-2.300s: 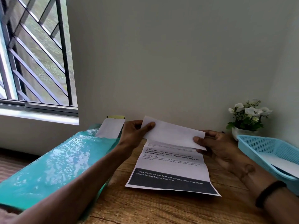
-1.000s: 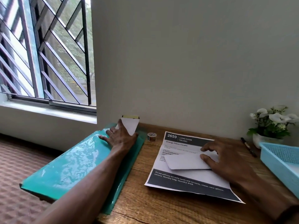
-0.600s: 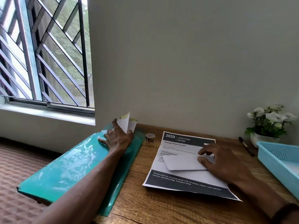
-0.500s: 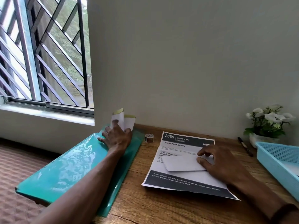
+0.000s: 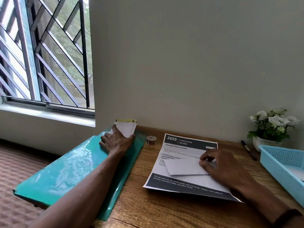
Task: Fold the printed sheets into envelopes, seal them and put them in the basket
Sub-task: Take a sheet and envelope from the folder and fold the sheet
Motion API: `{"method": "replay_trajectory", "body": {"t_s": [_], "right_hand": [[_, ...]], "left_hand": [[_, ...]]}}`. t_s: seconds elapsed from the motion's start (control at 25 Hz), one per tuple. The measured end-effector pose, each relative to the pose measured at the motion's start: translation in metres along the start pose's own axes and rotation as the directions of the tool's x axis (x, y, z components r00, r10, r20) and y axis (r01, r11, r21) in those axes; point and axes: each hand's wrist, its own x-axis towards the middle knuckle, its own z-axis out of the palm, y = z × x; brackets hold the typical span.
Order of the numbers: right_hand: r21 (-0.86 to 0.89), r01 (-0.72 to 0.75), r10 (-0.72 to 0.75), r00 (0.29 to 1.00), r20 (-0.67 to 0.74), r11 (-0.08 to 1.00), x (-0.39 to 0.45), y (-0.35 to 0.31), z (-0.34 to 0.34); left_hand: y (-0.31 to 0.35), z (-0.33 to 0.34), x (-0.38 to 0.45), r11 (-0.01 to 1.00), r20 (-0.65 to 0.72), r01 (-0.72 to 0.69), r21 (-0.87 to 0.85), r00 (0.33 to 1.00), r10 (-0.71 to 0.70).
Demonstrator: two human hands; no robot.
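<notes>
Your left hand (image 5: 117, 141) on the teal folder (image 5: 69, 170), fingers touching the envelope stack (image 5: 126, 128) just beyond, your right hand (image 5: 220, 167) pressing a white envelope (image 5: 182, 167) onto the printed sheet (image 5: 185, 162), blue basket (image 5: 279, 163) further right.

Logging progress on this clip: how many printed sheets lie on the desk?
1: the printed sheet lies flat mid-desk, under the envelope. More may be hidden inside the green folder.
</notes>
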Motion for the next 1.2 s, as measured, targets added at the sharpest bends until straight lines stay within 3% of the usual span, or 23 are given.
{"method": "replay_trajectory", "body": {"t_s": [0.4, 0.6, 0.72, 0.96, 1.2], "right_hand": [[0.018, -0.027, 0.027, 1.0, 0.01, 0.999, 0.0, -0.001, 0.001], [0.012, -0.033, 0.033, 0.999, 0.012, 0.999, 0.0, -0.003, 0.001], [0.004, -0.04, 0.039, 0.999, 0.015, 0.999, -0.001, -0.004, 0.001], [-0.026, -0.013, 0.014, 1.0, 0.015, 1.0, -0.001, -0.005, 0.001], [-0.011, -0.01, 0.011, 1.0, 0.017, 1.0, -0.001, -0.009, -0.002]], "left_hand": [[-0.001, -0.006, 0.005, 0.961, -0.226, 0.045, -0.274, 0.968, -0.11], [0.003, -0.011, 0.008, 0.926, -0.248, 0.052, -0.373, 0.956, -0.154], [0.011, -0.014, 0.006, 0.878, -0.34, -0.126, -0.461, 0.939, -0.044], [0.033, -0.025, -0.008, 0.679, -0.47, -0.457, -0.575, 0.864, 0.183], [0.064, -0.044, -0.045, 0.436, -0.617, -0.774, -0.459, 0.631, 0.47]]}}
